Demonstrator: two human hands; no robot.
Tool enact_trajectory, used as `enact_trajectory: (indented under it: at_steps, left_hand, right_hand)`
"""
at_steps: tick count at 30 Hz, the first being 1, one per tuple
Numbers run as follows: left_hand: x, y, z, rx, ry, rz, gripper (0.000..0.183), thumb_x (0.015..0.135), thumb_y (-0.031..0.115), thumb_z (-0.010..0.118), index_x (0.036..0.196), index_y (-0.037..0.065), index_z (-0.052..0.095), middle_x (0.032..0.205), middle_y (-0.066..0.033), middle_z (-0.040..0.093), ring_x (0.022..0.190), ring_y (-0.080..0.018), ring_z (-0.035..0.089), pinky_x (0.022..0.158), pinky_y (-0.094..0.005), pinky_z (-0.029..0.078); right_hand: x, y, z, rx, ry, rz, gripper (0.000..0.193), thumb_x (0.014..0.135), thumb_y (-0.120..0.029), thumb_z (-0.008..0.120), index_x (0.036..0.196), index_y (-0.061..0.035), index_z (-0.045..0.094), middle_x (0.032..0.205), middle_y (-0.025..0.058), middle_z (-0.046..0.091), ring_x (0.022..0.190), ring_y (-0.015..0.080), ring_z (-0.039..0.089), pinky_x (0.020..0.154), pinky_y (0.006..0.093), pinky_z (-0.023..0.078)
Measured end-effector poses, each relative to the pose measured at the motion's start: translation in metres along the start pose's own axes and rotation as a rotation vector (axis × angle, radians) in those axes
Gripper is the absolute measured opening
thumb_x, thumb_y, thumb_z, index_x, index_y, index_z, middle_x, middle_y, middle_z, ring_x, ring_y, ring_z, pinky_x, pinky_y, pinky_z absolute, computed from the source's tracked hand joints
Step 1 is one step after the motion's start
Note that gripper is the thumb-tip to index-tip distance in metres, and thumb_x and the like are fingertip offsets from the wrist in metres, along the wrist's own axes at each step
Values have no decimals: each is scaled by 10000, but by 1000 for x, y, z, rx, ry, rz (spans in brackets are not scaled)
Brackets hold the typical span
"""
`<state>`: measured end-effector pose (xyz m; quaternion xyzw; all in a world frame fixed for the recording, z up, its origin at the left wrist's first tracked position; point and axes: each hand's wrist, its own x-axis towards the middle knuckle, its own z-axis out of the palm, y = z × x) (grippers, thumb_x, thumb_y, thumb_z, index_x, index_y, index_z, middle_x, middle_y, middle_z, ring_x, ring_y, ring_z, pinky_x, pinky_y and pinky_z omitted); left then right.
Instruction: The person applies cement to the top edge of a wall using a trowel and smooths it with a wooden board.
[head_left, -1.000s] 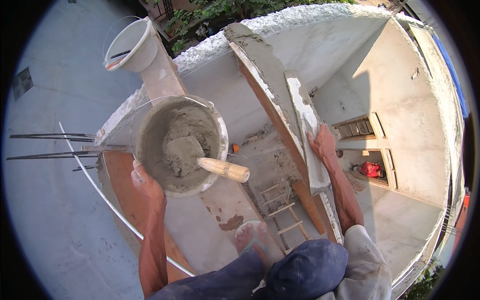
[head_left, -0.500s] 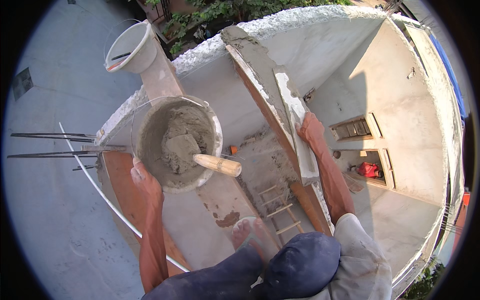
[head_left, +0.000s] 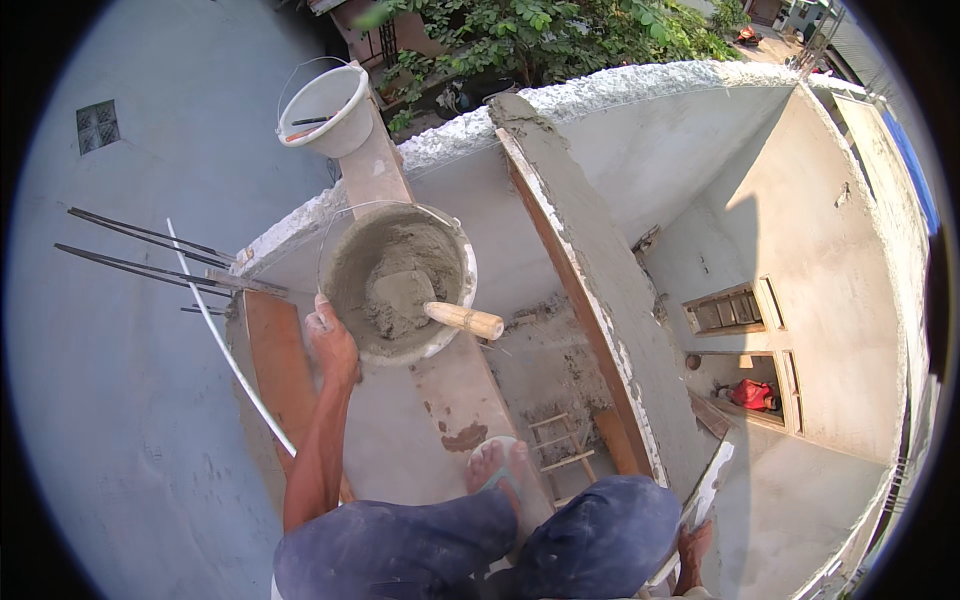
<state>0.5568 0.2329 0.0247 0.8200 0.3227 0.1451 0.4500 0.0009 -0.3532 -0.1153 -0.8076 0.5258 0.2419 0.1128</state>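
My left hand (head_left: 336,345) grips the left rim of a bucket (head_left: 466,262) standing on a plank. Grey wet mortar (head_left: 415,245) lines the bucket. A trowel (head_left: 465,320) rests in it, blade on the mortar, wooden handle sticking out over the right rim. Low on the right, beside my knee, my right hand (head_left: 693,545) is closed round a long, pale straightedge (head_left: 712,478) smeared with mortar. Part of that hand and the straightedge's lower end are cut off or hidden. Left of the straightedge runs a wall top (head_left: 610,265) coated in smooth grey mortar, edged by a wooden board (head_left: 570,265).
My sandalled foot (head_left: 497,468) stands on the plank (head_left: 455,390), high above a room holding a wooden ladder (head_left: 562,440). A second white bucket (head_left: 330,110) sits at the plank's far end. Steel bars (head_left: 150,270) and a white pipe (head_left: 225,345) jut out at left.
My right hand has drawn the straightedge back along the wall top toward me, down to beside my knee. Smooth mortar shows where it lay. The left hand stays on the bucket; the view has shifted.
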Motion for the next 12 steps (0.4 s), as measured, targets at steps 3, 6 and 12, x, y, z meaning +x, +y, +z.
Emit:
enact_trajectory:
  at_steps: [3, 6, 12]
  left_hand:
    - [6, -14, 18, -61, -12, 24, 582, 1059, 541, 407, 970, -25, 506, 903, -100, 519, 853, -208, 487, 819, -384, 439]
    - [13, -23, -2, -3, 38, 68, 568, 1061, 531, 414, 943, -19, 496, 889, -97, 506, 844, -208, 474, 825, -381, 435]
    - [15, -23, -3, 65, 70, 95, 581, 1038, 557, 454, 965, -17, 509, 951, -155, 549, 897, -214, 513, 868, -382, 434]
  right_hand:
    - [-4, 102, 17, -84, 143, 34, 850, 815, -333, 762, 1422, 141, 401, 1415, 343, 490, 1322, 466, 482, 1144, 463, 363]
    - [-28, 47, -3, -31, 71, -29, 836, 821, -355, 744, 1408, 141, 416, 1397, 349, 502, 1306, 470, 494, 1140, 462, 364]
    - [-10, -85, -33, 147, 42, -312, 835, 820, -376, 747, 1380, 153, 425, 1318, 348, 547, 1227, 483, 542, 1056, 497, 433]
